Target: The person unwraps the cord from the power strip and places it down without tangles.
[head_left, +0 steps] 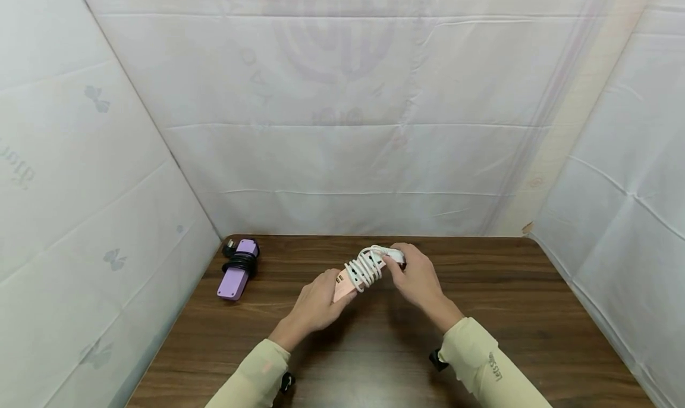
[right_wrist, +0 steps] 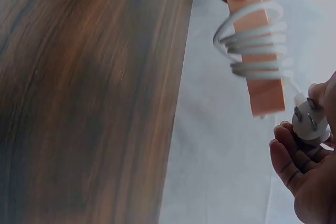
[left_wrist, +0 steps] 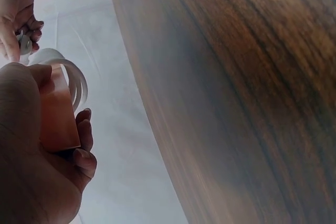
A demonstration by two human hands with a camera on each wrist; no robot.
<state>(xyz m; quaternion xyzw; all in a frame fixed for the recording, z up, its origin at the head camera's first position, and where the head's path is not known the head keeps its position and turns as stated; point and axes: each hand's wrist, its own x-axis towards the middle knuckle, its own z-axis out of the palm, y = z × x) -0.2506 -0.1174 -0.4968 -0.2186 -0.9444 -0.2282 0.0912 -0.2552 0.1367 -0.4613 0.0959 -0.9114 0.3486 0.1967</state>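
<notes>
Two power strips lie before me: a purple power strip (head_left: 237,269) far left on the table (head_left: 535,313). My left hand (head_left: 316,304) grips the pink power strip (head_left: 346,284) mid-table; my right hand (head_left: 414,277) pinches the plug (right_wrist: 310,121). I'd keep the white cord (head_left: 365,267) taut, coils side by side.

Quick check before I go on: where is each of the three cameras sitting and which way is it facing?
Head: worn up high, facing forward and down at the wooden table; shows both sleeves, left hand and right hand holding the pink power strip.
Left wrist: behind the left hand, facing along the strip; the right hand's fingertips show beyond.
Right wrist: at the right hand, facing the white plug it pinches and the white cord coiled round the strip.
Shared: all three show the strip and cord.
</notes>
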